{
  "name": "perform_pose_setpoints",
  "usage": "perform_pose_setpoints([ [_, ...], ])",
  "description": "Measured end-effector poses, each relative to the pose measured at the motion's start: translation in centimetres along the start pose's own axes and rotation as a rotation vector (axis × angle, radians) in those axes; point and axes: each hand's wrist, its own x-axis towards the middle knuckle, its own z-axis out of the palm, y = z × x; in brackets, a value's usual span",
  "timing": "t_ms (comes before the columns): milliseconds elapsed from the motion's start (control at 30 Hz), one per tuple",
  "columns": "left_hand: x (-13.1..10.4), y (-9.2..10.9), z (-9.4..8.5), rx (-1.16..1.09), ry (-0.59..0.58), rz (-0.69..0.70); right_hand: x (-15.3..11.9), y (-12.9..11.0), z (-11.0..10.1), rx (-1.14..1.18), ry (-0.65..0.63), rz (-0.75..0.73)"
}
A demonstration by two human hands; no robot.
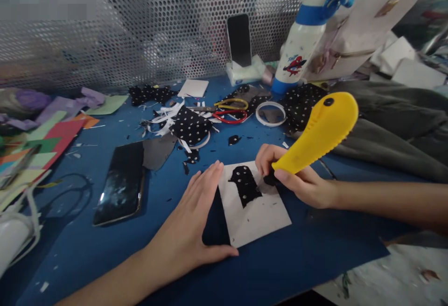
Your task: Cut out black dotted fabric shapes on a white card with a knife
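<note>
My right hand (297, 180) is closed around the front of a yellow utility knife (318, 128), whose thick handle slants up to the right. Its tip points down at a black white-dotted scrap (245, 187) on a square white card (261, 226). Whether the blade touches the scrap is hard to tell. My left hand (196, 217) is open and holds nothing. Its fingers rest by the card's upper left corner, and its thumb lies at the lower left corner. Small dark bits are scattered on the card.
A black phone (122, 182) lies left, beside a grey scrap (159, 151). Behind are scissors (231, 111), a tape roll (270, 114) and dotted cloth (192, 125). A bottle (297, 49), another phone (240, 40) and a perforated metal panel (168, 21) stand at the back. Dark fabric (395, 119) lies right.
</note>
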Motion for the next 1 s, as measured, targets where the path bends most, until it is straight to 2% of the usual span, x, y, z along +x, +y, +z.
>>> perform_pose_setpoints([
  [100,0.1,-0.1,0.0,0.006,-0.002,0.036,0.1,0.2,-0.4,-0.091,-0.03,-0.015],
  [467,0.2,-0.7,0.2,0.068,-0.051,0.086,0.6,0.4,-1.0,-0.202,-0.027,-0.021],
  [733,0.1,-0.7,0.3,0.081,-0.047,0.11,-0.2,1.2,-0.8,-0.003,0.04,0.11],
  [867,0.2,-0.7,0.3,0.07,-0.051,0.093,-0.4,1.1,-0.9,0.037,0.006,0.117],
  [1000,0.1,-0.5,0.4,0.06,-0.03,0.058,0.0,0.6,-1.1,-0.022,-0.066,0.062],
])
